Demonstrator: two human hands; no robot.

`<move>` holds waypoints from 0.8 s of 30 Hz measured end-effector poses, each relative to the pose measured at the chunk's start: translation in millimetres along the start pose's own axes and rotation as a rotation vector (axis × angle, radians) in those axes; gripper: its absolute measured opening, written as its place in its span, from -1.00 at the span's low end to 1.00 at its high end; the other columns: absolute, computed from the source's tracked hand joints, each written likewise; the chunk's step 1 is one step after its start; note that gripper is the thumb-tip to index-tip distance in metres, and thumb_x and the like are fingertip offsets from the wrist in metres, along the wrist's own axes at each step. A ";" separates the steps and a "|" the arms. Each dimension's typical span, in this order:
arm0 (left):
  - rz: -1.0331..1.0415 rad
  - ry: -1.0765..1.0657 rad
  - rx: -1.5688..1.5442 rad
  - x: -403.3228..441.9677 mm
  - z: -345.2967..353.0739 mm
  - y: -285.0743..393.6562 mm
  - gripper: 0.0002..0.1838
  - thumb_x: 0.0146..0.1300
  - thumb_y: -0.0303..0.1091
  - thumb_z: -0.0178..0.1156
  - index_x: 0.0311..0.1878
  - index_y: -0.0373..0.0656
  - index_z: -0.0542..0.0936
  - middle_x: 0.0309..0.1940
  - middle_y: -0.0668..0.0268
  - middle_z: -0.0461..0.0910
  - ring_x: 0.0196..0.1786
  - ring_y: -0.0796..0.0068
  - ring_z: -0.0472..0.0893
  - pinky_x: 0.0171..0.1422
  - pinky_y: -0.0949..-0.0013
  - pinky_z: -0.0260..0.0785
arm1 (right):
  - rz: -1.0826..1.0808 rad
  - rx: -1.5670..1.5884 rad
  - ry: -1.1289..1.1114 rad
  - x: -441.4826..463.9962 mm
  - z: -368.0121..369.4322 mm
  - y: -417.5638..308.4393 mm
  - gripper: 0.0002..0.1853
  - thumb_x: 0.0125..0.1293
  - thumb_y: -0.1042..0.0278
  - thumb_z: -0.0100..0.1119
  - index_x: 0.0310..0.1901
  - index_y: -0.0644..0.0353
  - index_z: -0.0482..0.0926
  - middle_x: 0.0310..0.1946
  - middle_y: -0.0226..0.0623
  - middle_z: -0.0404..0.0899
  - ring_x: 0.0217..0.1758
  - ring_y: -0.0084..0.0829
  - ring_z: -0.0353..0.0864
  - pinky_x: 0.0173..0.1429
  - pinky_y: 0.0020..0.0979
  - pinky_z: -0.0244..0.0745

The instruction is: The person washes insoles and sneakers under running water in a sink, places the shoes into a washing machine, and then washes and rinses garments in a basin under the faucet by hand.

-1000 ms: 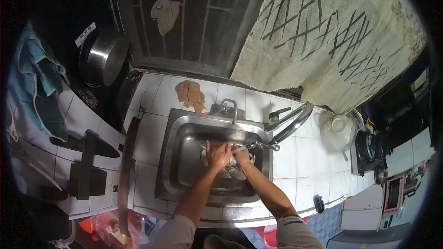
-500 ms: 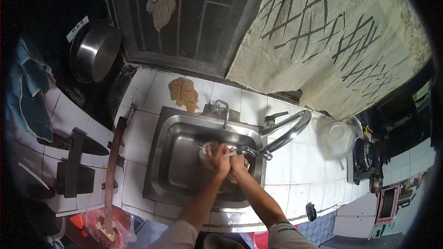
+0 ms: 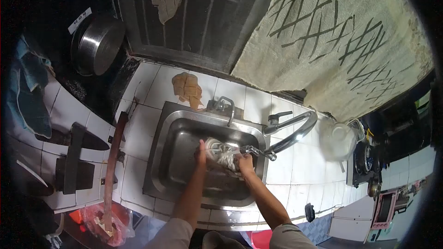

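A pale shoe (image 3: 224,157), its laces showing, is held low inside the steel sink (image 3: 177,161). My right hand (image 3: 245,162) is closed around its right end, close under the faucet spout. At the shoe's left end is my left hand (image 3: 201,153), seen edge-on with fingers stretched upward; whether it touches the shoe is hard to tell. Water from the curved faucet (image 3: 293,140) runs toward the shoe. The shoe's lower side is hidden.
A smaller tap (image 3: 226,106) stands behind the sink. Orange-brown paper (image 3: 187,90) lies on the white tiles. A pale plastic container (image 3: 340,139) is at the right, near a stove (image 3: 362,161). A wooden stick (image 3: 114,170) leans at the left, and a metal pot (image 3: 102,48) sits beyond.
My left hand has moved left off the shoe's top, so more of the shoe and its laces shows. My right hand has shifted slightly right on its end.
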State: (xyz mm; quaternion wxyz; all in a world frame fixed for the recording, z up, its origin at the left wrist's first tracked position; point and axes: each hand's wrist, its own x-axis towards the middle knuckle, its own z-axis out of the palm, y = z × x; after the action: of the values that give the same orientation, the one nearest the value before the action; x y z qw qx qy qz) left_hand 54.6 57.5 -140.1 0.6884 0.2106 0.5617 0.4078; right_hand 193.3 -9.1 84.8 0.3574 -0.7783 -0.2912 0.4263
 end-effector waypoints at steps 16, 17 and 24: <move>-0.408 -0.654 -0.410 -123.6 -61.9 60.4 -0.27 0.08 0.23 -0.04 0.21 -0.07 0.20 0.10 0.16 0.32 0.12 0.20 0.35 0.10 0.03 0.28 | -1.147 -0.610 -0.342 68.0 64.3 2.6 -0.52 -0.01 0.37 0.17 -0.01 0.23 0.32 -0.41 -0.07 0.54 -0.30 -0.25 0.56 -0.16 -0.29 0.44; -0.409 -0.653 -0.400 -131.8 -59.0 69.5 -0.27 0.08 0.23 -0.04 0.21 -0.07 0.20 0.10 0.16 0.32 0.12 0.20 0.35 0.10 0.03 0.28 | -1.033 -0.854 -0.403 41.3 61.6 -31.9 -0.56 -0.02 0.38 0.11 -0.04 0.25 0.35 -0.45 -0.03 0.53 -0.33 -0.20 0.56 -0.18 -0.25 0.44; -0.318 -0.445 -0.937 -121.5 -44.0 74.7 -0.39 0.12 0.18 -0.08 0.09 -0.10 0.36 0.02 0.19 0.39 0.07 0.19 0.40 0.12 0.03 0.27 | -0.747 -0.693 -0.522 -8.7 40.3 -49.5 -0.50 -0.05 0.14 0.19 -0.10 0.29 0.43 -0.49 -0.11 0.57 -0.44 -0.19 0.58 -0.29 -0.23 0.46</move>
State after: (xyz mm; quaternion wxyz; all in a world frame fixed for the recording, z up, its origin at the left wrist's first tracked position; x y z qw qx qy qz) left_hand -15.7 -3.6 -23.5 0.8641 -0.1251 0.1856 0.4509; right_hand 146.7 25.1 113.2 0.1240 -0.5632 -0.7480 0.3285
